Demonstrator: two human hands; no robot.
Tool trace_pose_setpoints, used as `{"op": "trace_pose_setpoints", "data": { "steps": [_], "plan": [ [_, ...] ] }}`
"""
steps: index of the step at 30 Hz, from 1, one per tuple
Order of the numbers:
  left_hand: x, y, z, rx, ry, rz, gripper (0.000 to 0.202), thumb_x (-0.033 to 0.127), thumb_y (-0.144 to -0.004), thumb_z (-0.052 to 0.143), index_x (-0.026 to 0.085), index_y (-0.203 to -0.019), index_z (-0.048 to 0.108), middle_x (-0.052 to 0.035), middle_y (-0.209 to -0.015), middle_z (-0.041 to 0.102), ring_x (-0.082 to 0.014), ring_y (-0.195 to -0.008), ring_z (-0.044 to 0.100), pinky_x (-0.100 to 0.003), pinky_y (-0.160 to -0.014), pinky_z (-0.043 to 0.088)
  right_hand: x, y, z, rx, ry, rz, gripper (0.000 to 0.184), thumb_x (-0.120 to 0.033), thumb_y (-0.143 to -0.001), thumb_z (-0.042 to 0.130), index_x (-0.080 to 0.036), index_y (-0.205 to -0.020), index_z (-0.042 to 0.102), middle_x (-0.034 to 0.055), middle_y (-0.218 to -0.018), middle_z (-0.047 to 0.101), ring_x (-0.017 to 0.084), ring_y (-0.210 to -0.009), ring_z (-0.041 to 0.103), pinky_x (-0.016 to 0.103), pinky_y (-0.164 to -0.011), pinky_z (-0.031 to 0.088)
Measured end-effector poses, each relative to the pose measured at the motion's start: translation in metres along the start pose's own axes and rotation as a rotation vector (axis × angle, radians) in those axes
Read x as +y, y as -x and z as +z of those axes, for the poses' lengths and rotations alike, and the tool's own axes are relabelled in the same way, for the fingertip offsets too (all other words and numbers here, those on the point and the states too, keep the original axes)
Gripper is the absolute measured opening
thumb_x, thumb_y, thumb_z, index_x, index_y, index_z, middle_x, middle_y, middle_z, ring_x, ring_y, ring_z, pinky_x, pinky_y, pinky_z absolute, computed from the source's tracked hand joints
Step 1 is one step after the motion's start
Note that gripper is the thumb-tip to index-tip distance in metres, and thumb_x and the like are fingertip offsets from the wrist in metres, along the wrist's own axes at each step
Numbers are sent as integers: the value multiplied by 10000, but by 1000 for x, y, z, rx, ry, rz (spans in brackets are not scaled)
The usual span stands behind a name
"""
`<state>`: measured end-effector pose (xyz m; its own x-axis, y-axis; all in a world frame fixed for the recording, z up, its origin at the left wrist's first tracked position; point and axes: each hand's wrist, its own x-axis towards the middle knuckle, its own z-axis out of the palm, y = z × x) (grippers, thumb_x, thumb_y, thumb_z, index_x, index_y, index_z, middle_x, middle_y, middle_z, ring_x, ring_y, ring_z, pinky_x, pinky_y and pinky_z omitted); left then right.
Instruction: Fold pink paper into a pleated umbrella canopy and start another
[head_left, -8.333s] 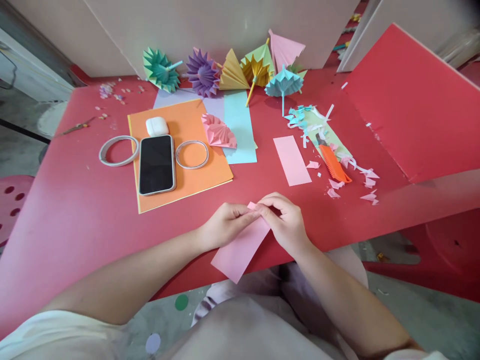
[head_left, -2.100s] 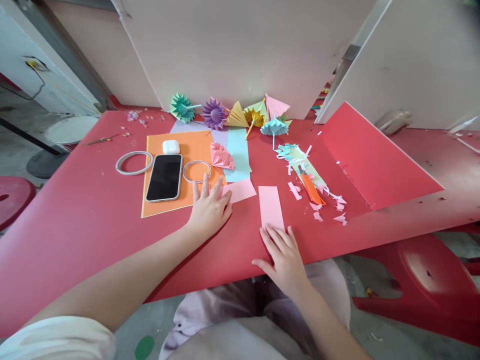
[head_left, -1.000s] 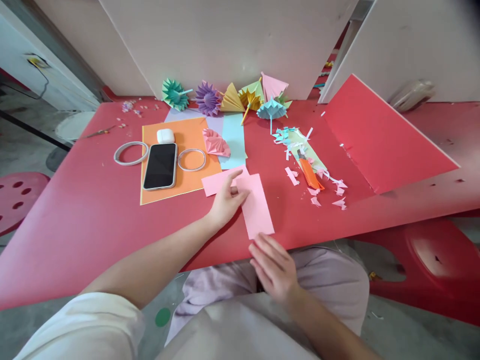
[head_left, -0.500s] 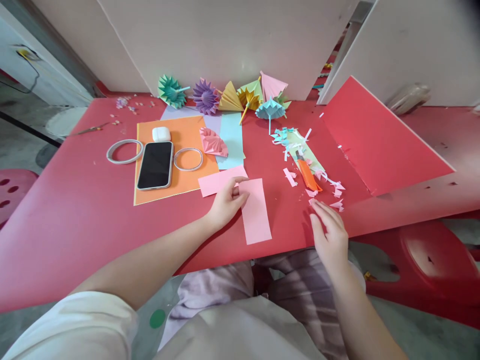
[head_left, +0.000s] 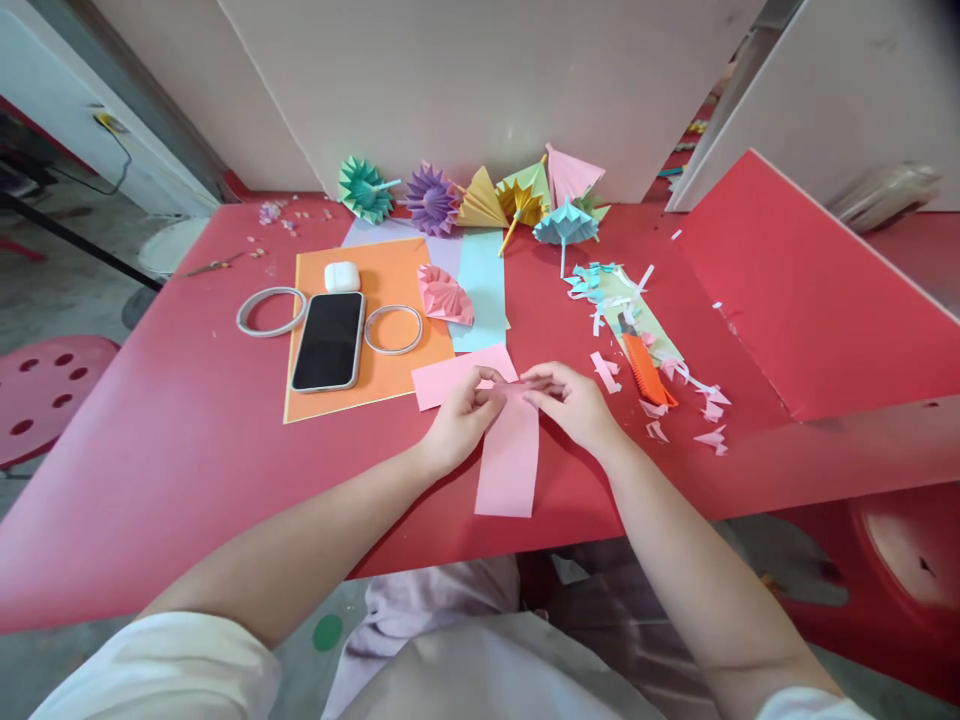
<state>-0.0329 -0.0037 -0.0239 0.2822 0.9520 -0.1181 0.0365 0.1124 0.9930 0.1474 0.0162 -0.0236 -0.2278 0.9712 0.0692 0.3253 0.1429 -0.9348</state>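
Observation:
A pink paper strip (head_left: 508, 465) hangs lengthwise toward me, its far end pinched between both hands. My left hand (head_left: 466, 415) grips the strip's left corner with thumb and fingers. On the right corner, my right hand (head_left: 574, 405) closes in the same way. The fingertips nearly meet at that top edge, where the paper looks slightly bent. Beneath and beyond my left fingers lies a second pink paper piece (head_left: 442, 378), flat on the red table (head_left: 300, 480). A pleated pink paper fan (head_left: 445, 295) rests just behind it.
An orange sheet (head_left: 330, 408) carries a phone (head_left: 328, 342) and a white earphone case (head_left: 342, 276). Tape rolls (head_left: 271, 312) lie nearby. An orange utility knife (head_left: 646, 368) sits among paper scraps (head_left: 711, 438) at right. Folded paper umbrellas (head_left: 431, 200) line the back; a red board (head_left: 825, 300) stands right.
My right hand has left the scraps and come over to the pink strip, taking its right corner. The strip has turned slightly and now has both hands on it. The view has shifted slightly.

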Motion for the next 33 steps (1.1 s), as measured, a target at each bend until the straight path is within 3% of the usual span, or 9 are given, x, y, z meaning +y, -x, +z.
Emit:
{"op": "trace_pose_setpoints", "data": {
  "steps": [7, 10, 12, 13, 15, 18, 26, 30, 33],
  "plan": [
    [-5, 4, 2, -9, -226, 13, 250, 280, -877, 482, 216, -1117, 454, 45, -650, 520, -71, -496, 430, -190, -476, 344, -1, 5, -7, -54, 67, 33, 127, -299, -791, 617, -242, -882, 684, -10, -865, 713, 143, -803, 664, 286, -759, 518],
    [-5, 9, -1, 162, -528, 268, 298, 236, -871, 492, 213, -1168, 482, -46, -943, 608, -129, -768, 584, -250, -655, 478, 1, 4, -10, -48, 216, -29, 112, -267, -815, 601, -247, -870, 697, -15, -861, 712, 140, -806, 651, 276, -752, 498],
    [-4, 12, -2, 245, -736, 512, 264, 198, -869, 502, 192, -1131, 531, -87, -1082, 593, -174, -978, 569, -312, -830, 479, 3, 3, -11, -25, 320, -69, 119, -245, -820, 600, -242, -872, 707, -5, -855, 708, 150, -824, 641, 288, -763, 489],
    [-4, 13, -2, 223, -822, 605, 237, 179, -874, 496, 181, -1104, 555, -89, -1073, 605, -182, -1008, 558, -329, -871, 466, 5, 3, -12, -15, 365, -84, 123, -239, -822, 601, -238, -873, 712, 2, -854, 705, 157, -835, 635, 296, -771, 487],
    [-5, 15, -1, 64, -960, 713, 206, 149, -892, 474, 168, -1060, 592, -75, -1003, 650, -179, -970, 568, -330, -865, 465, 8, 3, -12, 3, 436, -106, 123, -230, -821, 606, -234, -867, 721, 12, -853, 698, 167, -849, 622, 310, -782, 486],
    [-11, 18, 2, -132, -1139, 757, 205, 152, -906, 466, 167, -1040, 619, -60, -1017, 678, -188, -957, 583, -321, -800, 473, 12, 5, -12, 22, 516, -145, 122, -209, -813, 624, -224, -879, 726, 17, -850, 688, 167, -839, 607, 303, -770, 491],
    [-8, 33, 8, -173, -1389, 882, 212, 95, -897, 459, 105, -1042, 614, -86, -1089, 678, -200, -973, 596, -324, -767, 479, 16, 32, -12, 164, 836, -490, 215, -153, -878, 524, -232, -890, 724, 13, -765, 694, 126, -725, 574, 228, -584, 457],
    [-3, 40, 13, -172, -1478, 879, 213, 81, -880, 464, 120, -1024, 616, -99, -1147, 654, -209, -934, 608, -321, -710, 489, 19, 41, -15, 180, 925, -636, 244, -64, -847, 525, -201, -930, 709, 15, -780, 703, 130, -751, 571, 225, -595, 468],
    [-3, 42, 17, -124, -1504, 864, 181, 103, -879, 465, 133, -973, 617, -117, -1260, 588, -259, -1068, 585, -377, -819, 496, 20, 45, -16, 164, 960, -678, 226, -62, -839, 538, -182, -940, 700, 26, -805, 705, 142, -771, 567, 245, -633, 483]
  ]
}}
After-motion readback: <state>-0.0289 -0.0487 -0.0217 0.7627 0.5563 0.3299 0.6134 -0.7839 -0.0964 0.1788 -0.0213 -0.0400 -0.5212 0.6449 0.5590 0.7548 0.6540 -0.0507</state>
